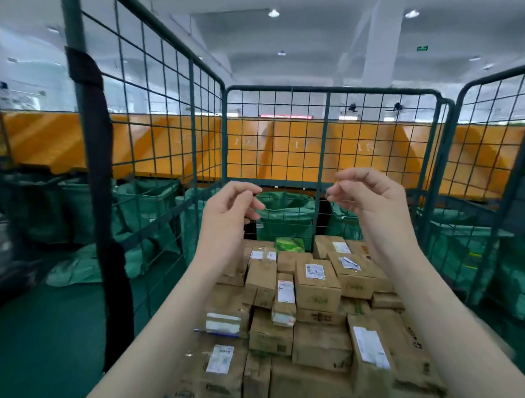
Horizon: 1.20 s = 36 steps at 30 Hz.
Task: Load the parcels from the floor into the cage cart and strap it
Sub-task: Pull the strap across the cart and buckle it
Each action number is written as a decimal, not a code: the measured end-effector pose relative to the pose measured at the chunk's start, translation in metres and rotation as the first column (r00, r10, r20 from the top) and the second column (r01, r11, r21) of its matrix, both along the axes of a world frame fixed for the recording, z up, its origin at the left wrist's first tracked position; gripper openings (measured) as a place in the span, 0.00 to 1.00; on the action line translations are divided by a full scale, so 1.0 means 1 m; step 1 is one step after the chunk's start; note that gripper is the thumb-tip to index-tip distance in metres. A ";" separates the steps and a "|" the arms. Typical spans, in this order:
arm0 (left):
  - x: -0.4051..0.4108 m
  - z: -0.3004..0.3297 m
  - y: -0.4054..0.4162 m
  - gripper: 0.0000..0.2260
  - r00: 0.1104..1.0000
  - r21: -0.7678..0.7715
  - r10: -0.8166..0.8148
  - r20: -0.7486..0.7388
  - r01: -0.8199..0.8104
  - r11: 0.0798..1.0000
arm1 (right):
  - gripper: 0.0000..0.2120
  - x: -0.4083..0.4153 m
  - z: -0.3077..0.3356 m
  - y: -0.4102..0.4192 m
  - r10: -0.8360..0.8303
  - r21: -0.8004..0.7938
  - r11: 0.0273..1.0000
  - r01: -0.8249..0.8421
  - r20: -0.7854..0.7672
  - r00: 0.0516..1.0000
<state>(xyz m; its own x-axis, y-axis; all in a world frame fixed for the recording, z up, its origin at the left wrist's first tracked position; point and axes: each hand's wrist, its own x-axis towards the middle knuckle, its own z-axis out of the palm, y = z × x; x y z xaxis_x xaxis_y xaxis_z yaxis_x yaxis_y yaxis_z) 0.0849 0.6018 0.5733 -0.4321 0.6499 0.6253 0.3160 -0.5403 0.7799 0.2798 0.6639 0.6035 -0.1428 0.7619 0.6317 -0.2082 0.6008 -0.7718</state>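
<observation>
The green wire cage cart (326, 111) stands in front of me, its floor stacked with several brown cardboard parcels (316, 279) bearing white labels. A small green box (289, 244) lies at the far end of the stack. A black strap (100, 163) hangs down from the cart's left front post. My left hand (231, 202) and my right hand (365, 192) are raised above the parcels, fingers loosely curled and apart, holding nothing.
Green sacks on frames (284, 211) stand behind and to both sides of the cart. An orange chute wall (174, 142) runs across the back. The floor (42, 325) is green. Another cage panel (495, 132) is at the right.
</observation>
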 end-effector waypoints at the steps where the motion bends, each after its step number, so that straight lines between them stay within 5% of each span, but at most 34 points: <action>1: -0.002 -0.002 -0.007 0.10 1.000 -0.006 0.017 -0.002 -0.017 1.000 | 0.09 -0.001 0.000 -0.006 0.001 -0.007 1.000 -0.001 0.008 1.000; 9: -0.050 0.004 -0.049 0.07 0.968 0.047 0.242 -0.063 -0.239 0.970 | 0.09 -0.046 0.003 -0.044 0.039 -0.041 0.998 -0.037 0.047 0.998; 13: -0.103 0.006 -0.050 0.07 0.845 0.107 0.496 -0.200 -0.484 0.868 | 0.08 -0.085 0.006 -0.054 0.031 -0.030 0.999 -0.029 0.040 0.999; 18: -0.181 -0.003 -0.039 0.23 0.615 0.022 0.703 -0.357 -0.747 0.665 | 0.08 -0.140 0.002 -0.062 -0.039 -0.010 0.999 0.039 -0.002 0.999; 21: -0.215 -0.011 -0.033 0.36 0.579 -0.090 0.661 -0.477 -0.781 0.619 | 0.08 -0.172 -0.004 -0.068 -0.056 -0.015 0.998 0.056 -0.032 0.998; 29: -0.268 -0.021 -0.031 0.31 0.688 -0.116 0.532 -0.494 -0.659 0.743 | 0.10 -0.226 -0.013 -0.089 -0.095 0.000 0.995 0.096 -0.024 0.995; 36: -0.260 -0.022 -0.057 0.11 0.915 -0.143 0.324 -0.240 -0.364 0.920 | 0.11 -0.227 -0.011 -0.103 -0.171 0.019 0.985 0.171 -0.012 0.985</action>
